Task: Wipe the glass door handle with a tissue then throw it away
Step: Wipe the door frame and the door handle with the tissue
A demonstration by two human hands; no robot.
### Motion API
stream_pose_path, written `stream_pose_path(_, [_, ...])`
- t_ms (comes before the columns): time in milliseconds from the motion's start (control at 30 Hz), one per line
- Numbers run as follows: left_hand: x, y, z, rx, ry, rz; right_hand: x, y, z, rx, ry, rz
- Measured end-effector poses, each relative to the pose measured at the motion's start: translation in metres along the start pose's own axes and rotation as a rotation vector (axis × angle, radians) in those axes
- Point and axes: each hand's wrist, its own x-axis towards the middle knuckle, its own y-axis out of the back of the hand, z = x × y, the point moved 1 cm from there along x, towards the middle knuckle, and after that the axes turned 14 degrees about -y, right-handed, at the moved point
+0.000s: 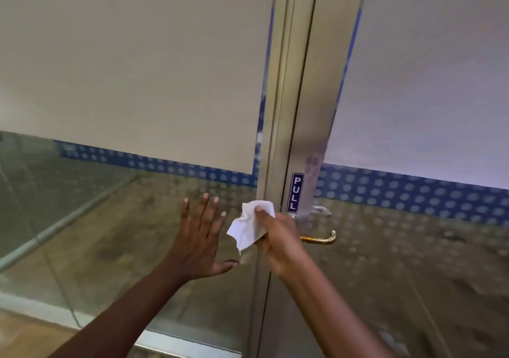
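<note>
A crumpled white tissue is gripped in my right hand, which sits in front of the metal door frame, just left of the brass-coloured lever handle. The tissue hangs to the left of the handle and does not touch the part of it that shows. My left hand is open, fingers spread, held flat at the glass panel to the left of the frame. The inner end of the handle is hidden behind my right hand.
A blue "PULL" sticker runs down the frame above the handle. The right glass door carries frosted film and a blue dotted band. A silver handle shows through the glass behind the frame.
</note>
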Motion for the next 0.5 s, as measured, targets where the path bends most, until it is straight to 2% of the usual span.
stream_pose_path(167, [0.071, -0.052, 0.012, -0.079, -0.107, -0.005, 0.013, 0.061, -0.016, 0.233, 0.124, 0.194])
stream_pose_path(267, [0.111, -0.078, 0.004, -0.078, -0.164, 0.065, 0.036, 0.085, -0.023, 0.341, 0.213, 0.513])
stream_pose_path(333, [0.135, -0.094, -0.005, -0.067, -0.211, 0.128, 0.051, 0.095, -0.036, 0.378, 0.363, 0.737])
stream_pose_path(400, [0.157, -0.107, -0.013, -0.061, -0.262, 0.196, 0.068, 0.098, -0.048, 0.28, 0.542, 0.906])
stream_pose_path(500, [0.183, -0.123, -0.021, -0.073, -0.297, 0.281, 0.096, 0.093, -0.053, -0.091, 0.777, 1.069])
